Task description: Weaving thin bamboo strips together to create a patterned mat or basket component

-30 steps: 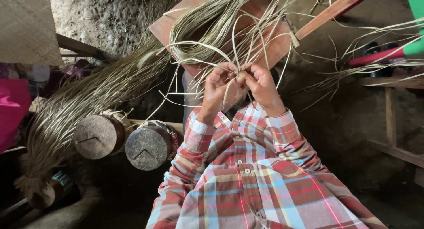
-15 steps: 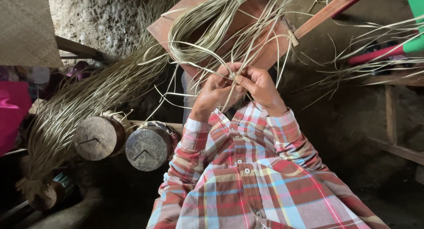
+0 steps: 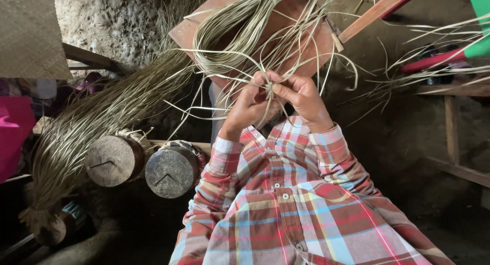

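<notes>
I see both hands raised in front of the plaid shirt [image 3: 306, 209], meeting at a knot of pale, flat straw strands [image 3: 240, 40]. The left hand [image 3: 248, 107] has its fingers [image 3: 260, 83] curled shut around a few strands, and the right hand [image 3: 302, 97] pinches the same strands from the other side, fingertips touching the left's. The strands are thin, dry and ribbon-like, looping up in a thick hank over a reddish-brown wooden board [image 3: 301, 50] behind the hands. A long sheaf of the same straw [image 3: 97, 127] fans down to the left (bound at its lower end, I think, though it is dim there). Beneath it lie two round log ends [image 3: 171, 170], grey and cracked. A finely woven mat [image 3: 30, 35] hangs at the upper left corner.
</notes>
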